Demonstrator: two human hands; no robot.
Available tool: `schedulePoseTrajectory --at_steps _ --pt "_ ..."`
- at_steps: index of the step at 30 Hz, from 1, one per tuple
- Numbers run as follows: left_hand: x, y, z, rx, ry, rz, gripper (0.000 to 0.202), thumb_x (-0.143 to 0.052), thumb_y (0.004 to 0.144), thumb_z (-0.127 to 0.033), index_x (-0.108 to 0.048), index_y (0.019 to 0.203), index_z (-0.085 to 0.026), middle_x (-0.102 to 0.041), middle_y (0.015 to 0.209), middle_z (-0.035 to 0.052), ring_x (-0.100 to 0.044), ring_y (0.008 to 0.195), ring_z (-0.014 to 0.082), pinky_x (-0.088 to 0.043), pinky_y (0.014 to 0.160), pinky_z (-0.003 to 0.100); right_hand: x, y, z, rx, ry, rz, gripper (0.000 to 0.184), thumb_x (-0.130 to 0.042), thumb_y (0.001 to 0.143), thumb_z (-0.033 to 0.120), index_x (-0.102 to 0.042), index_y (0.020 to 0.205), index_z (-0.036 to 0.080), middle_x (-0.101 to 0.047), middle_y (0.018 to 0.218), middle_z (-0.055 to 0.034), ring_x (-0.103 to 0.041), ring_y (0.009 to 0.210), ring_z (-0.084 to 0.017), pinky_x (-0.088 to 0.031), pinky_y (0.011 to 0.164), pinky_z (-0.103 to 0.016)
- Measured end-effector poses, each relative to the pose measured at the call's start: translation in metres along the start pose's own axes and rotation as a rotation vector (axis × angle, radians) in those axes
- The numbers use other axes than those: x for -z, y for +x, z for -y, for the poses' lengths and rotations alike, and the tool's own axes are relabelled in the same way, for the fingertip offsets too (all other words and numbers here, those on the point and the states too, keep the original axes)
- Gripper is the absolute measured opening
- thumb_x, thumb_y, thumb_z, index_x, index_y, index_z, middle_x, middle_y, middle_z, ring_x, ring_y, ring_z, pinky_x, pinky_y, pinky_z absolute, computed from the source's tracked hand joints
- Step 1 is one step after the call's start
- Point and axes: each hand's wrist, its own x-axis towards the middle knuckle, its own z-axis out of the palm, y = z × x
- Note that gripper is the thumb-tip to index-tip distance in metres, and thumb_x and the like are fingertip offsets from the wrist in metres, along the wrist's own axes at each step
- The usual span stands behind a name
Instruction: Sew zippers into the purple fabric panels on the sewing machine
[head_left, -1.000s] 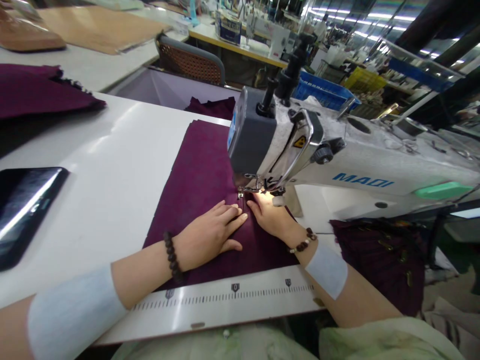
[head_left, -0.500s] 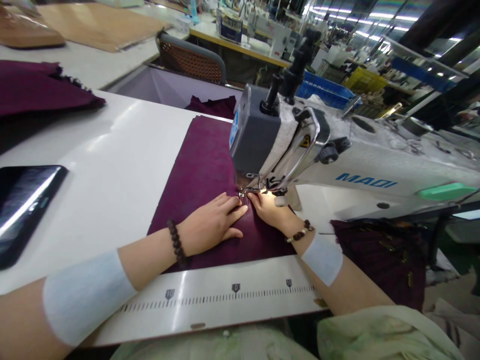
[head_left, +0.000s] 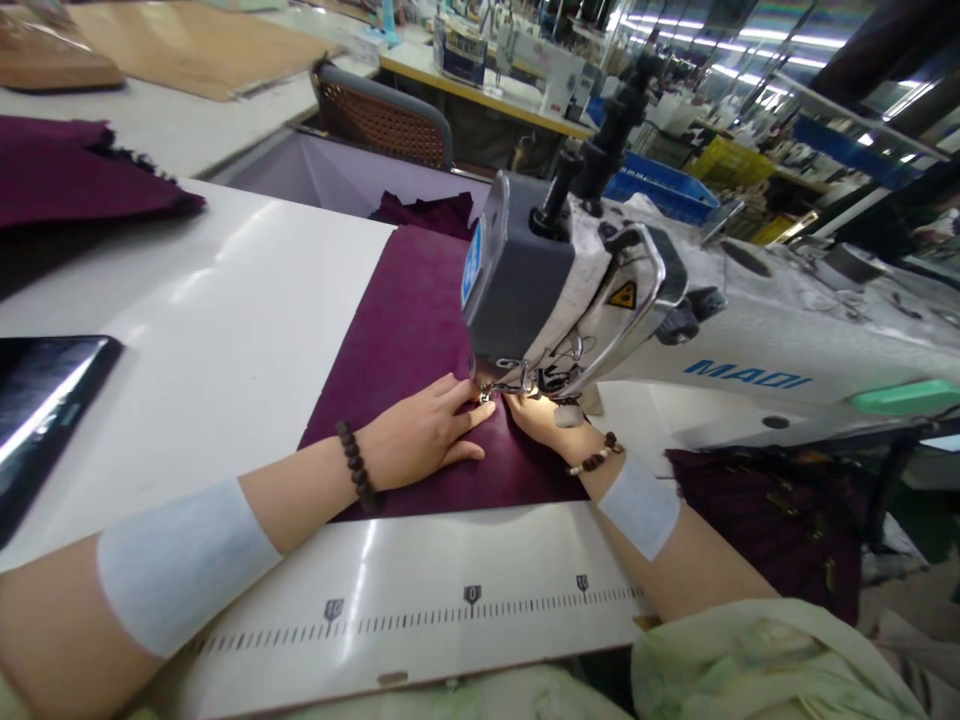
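Observation:
A dark purple fabric piece (head_left: 390,330) lies flat on the white table of a sewing machine (head_left: 517,270), its inner part beneath the presser foot (head_left: 517,388). My left hand (head_left: 424,430) rests on the fabric palm down, thumb apart, index fingertip beside the foot. From the other side my right hand (head_left: 551,425) reaches to the foot over the fabric's right edge. The machine's lower parts cover most of its fingers, so whether they grip the cloth cannot be told. A small lamp glow lights the right fingers.
A phone (head_left: 52,410) lies at the left, with more purple fabric (head_left: 82,175) behind it. Pleated dark purple pieces (head_left: 772,520) with small metal parts hang at right. A printed ruler scale (head_left: 472,597) runs along the front edge. Beyond stands a chair (head_left: 382,115).
The purple fabric has slid a little away from me, its near edge now farther from the ruler scale. My left hand has moved slightly forward with it. The view has shifted slightly.

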Motion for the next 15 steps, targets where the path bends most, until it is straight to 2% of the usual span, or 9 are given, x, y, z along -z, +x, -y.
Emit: schedulePoseTrajectory --at_steps 6,11,15 --pt "0.001 -0.001 0.004 -0.020 -0.024 0.004 0.052 -0.042 0.090 -0.046 -0.049 0.127 -0.010 -0.048 0.119 0.0160 -0.045 0.112 0.0279 -0.040 0.098 0.042 -0.001 -0.001 0.001 0.017 -0.037 -0.003 0.031 -0.036 0.083 0.002 -0.064 0.096 0.010 -0.067 0.094 -0.0136 -0.062 0.094 -0.024 -0.049 0.075 -0.031" --pt "0.003 -0.001 0.009 -0.084 -0.038 -0.009 0.049 -0.041 0.091 -0.044 -0.052 0.125 -0.011 -0.047 0.121 0.0164 -0.046 0.112 0.0273 -0.040 0.098 0.041 0.009 -0.004 0.010 -0.007 -0.017 -0.083 0.031 -0.034 0.086 0.005 -0.064 0.093 0.009 -0.067 0.097 -0.0151 -0.062 0.095 -0.024 -0.048 0.083 -0.033" --pt "0.002 -0.001 0.012 -0.101 -0.039 -0.014 0.049 -0.040 0.092 -0.044 -0.052 0.124 -0.009 -0.047 0.122 0.0174 -0.046 0.112 0.0279 -0.040 0.098 0.042 0.011 -0.008 0.014 -0.019 0.000 -0.136 0.031 -0.034 0.088 0.008 -0.065 0.089 0.008 -0.067 0.092 -0.0151 -0.064 0.088 -0.022 -0.049 0.082 -0.032"
